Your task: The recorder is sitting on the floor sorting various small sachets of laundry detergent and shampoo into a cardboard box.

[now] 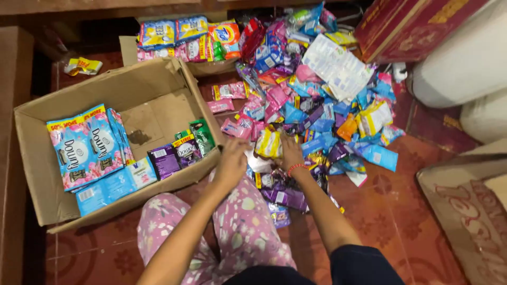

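Both hands down in a heap of sachets (317,105) on the floor, beside a cardboard box (47,174). Left hand (231,161) and right hand (291,153): fingers buried among packets, grip impossible to tell.

A yellow sachet (269,143) lies tilted at the near edge of a sachet heap (317,95), at three o'clock from the box (37,158).

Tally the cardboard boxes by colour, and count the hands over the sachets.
Brown open cardboard box holding sachets: 1
Brown box behind it, also holding packets: 1
Red closed box at the top right: 1
Hands: 2, the left hand and the right hand
Total: 3 boxes, 2 hands
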